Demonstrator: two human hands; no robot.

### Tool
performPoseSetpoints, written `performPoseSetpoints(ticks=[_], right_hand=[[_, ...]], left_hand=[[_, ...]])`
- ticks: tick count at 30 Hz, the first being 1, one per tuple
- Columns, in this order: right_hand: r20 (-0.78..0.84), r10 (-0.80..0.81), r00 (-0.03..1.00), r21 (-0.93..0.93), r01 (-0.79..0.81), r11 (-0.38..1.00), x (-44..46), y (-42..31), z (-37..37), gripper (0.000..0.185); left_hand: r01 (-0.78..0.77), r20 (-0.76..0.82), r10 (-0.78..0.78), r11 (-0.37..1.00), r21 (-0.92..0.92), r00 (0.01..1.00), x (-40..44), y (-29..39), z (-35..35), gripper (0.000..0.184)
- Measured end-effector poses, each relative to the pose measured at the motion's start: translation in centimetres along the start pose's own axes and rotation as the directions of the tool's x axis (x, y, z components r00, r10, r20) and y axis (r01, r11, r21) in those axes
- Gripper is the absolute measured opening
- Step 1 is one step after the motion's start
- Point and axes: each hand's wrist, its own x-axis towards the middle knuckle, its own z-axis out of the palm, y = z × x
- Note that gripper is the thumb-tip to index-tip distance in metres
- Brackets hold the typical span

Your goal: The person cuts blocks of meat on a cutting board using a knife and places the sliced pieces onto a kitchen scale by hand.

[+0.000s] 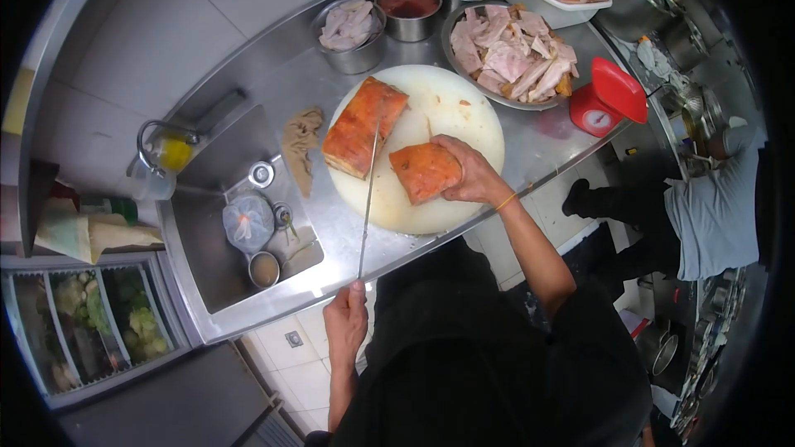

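My left hand [345, 316] is closed round the handle of a long knife [367, 211], held in front of the counter edge. Its thin blade, seen nearly edge-on, reaches over the round white cutting board [464, 128] to a large slab of roast pork [360, 126]. Whether the blade touches that slab I cannot tell. On the board's near half, my right hand [472, 172] grips a smaller piece of roast pork [424, 170] by its right side, fingers round the edge. Both pieces have orange-brown skin facing up.
Behind the board stand a bowl of pale meat [349, 25], a bowl of red sauce [408, 7] and a large bowl of pork pieces [513, 54]. A red scale [604, 99] is at right, a sink [219, 261] at left. Another person [712, 207] stands at far right.
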Motion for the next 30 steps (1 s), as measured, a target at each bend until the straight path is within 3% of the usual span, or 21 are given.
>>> performPoseSetpoints(ticks=[9,15,18,21,24,27,30], right_hand=[[-0.200,-0.033,0.979,-0.090,0.015,0.996,-1.8,-1.2,1.9,0.090],[-0.389,0.054,0.920,-0.135,-0.115,0.984,-3.6,-3.5,4.0,0.083],[-0.313,0.053,0.948,0.025,-0.047,0.999,-4.9,-3.1,3.0,0.080],[-0.112,0.123,0.986,0.054,-0.117,0.992,-4.9,-1.3,0.3,0.082],[-0.050,-0.158,0.986,-0.048,0.155,0.987,-3.3,-1.7,-2.5,0.091],[0.197,-0.284,0.938,-0.187,0.321,0.929,-0.3,-2.8,-2.4,0.101],[0.508,-0.338,0.792,-0.281,0.523,0.805,3.1,-3.0,-1.2,0.105]], left_hand=[[0.038,-0.044,-0.041,0.998,-0.058,0.998,-1.1,1.2,2.6,0.055],[0.114,-0.029,-0.115,0.992,-0.051,0.993,-1.8,2.7,3.2,0.058],[0.127,-0.032,-0.125,0.991,0.053,0.992,-1.9,3.3,3.0,0.064],[0.130,-0.033,-0.128,0.991,0.034,0.991,-1.9,3.2,2.9,0.062],[0.148,-0.029,-0.149,0.989,-0.032,0.988,-1.8,3.4,2.8,0.061],[0.133,-0.035,-0.135,0.990,-0.050,0.990,-1.5,3.2,2.6,0.059],[0.115,-0.041,-0.117,0.992,-0.042,0.992,-1.5,3.7,2.3,0.059]])
